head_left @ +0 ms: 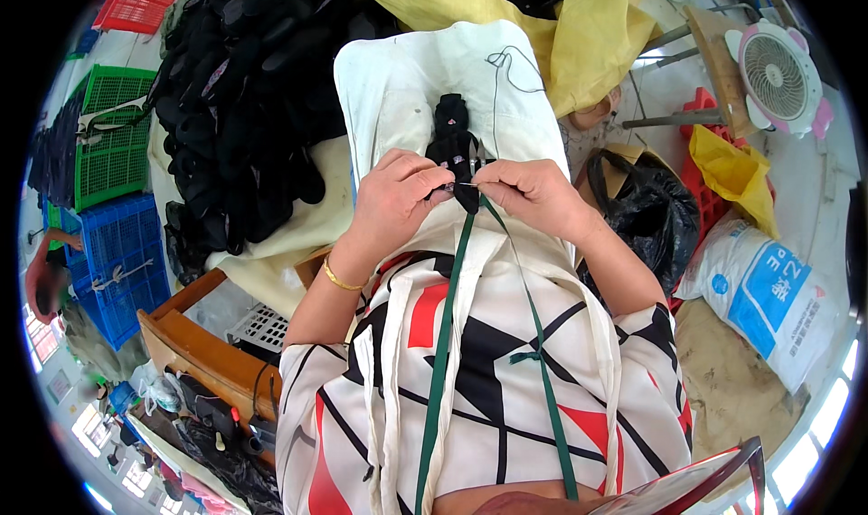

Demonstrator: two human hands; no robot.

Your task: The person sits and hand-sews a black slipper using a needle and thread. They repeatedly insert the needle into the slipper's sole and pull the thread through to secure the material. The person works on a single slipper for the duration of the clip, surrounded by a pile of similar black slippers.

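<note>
A black cloth piece, looking like a slim soft shoe with small pinkish marks, lies lengthwise over my lap on a white cloth. My left hand is closed, its thumb and fingers pinching the piece's near part. Against its right side, my right hand pinches a thin shiny needle that points left toward the left fingertips. A dark thread loops over the white cloth's far right. Beside the black piece shows a narrow metal tool, partly hidden. Green straps run down from there over my patterned top.
At the far left rises a big heap of black cloth shoes. Green and blue crates stand beyond it, near a wooden drawer. To the right are a black plastic bag, a white sack and a fan.
</note>
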